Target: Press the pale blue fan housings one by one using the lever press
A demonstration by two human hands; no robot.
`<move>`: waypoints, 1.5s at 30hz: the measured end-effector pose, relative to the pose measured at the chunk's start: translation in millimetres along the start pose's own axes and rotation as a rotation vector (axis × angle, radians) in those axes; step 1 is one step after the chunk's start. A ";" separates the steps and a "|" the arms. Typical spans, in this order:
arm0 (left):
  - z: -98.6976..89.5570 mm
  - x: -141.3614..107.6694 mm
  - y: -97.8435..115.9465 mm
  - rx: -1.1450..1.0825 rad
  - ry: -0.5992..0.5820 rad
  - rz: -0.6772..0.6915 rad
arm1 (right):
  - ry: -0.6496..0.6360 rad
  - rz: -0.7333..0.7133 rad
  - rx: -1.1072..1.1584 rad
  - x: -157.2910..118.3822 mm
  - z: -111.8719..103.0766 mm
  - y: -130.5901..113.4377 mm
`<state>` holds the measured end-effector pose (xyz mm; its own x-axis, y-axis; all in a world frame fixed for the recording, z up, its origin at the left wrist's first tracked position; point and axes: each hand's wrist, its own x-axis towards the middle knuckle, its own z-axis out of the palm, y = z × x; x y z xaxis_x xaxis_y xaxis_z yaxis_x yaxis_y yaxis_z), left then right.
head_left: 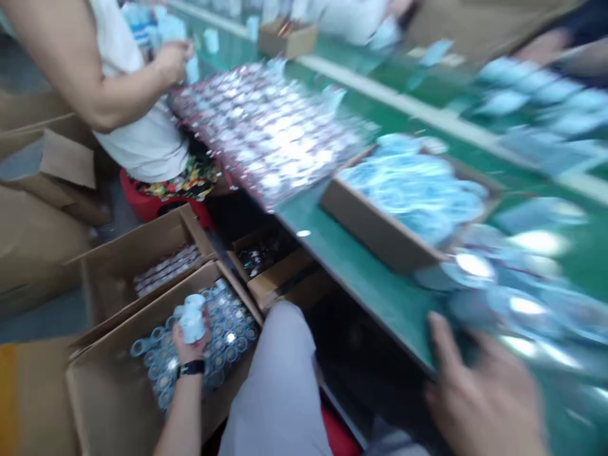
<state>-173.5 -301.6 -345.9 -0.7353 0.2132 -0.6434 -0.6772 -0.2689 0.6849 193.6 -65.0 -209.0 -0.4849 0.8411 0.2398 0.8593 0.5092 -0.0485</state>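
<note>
My left hand (194,339), with a dark band at its wrist, is closed around a few small light-blue plastic cylinders (192,316). It is over a cardboard box (118,373) in which many round, clear-blue plastic pieces (228,329) stand in rows. At the green table's near edge, my right hand (479,380) is blurred, its index finger stretched out and apart from the others. Nothing shows in its grip. Just beyond its fingers lie several shiny, clear-blue round pieces (517,304), smeared by motion.
On the green table (308,218) stands a shallow carton of light-blue rings (418,183). Beyond it lies a sheet of rows of shiny pieces (280,133). A co-worker's arm (128,95) is at upper left. Another open box (137,266) adjoins mine, and my knee (285,342) is between box and table.
</note>
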 end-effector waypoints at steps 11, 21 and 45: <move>233.5 -318.4 17.2 1.055 -1.153 0.680 | 0.088 0.097 0.626 -16.7 -65.8 19.6; 343.8 -394.6 -106.4 2.041 -1.490 1.837 | 0.435 0.381 0.725 -42.4 -105.4 118.5; 328.7 -337.7 -144.0 1.609 -1.103 1.847 | -0.136 0.092 0.484 222.1 -63.6 159.3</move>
<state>163.5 -26.2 -114.8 0.2450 0.9015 0.3567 0.9644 -0.2643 0.0056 233.2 191.3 -101.7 -0.4550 0.8862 0.0870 0.7410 0.4310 -0.5149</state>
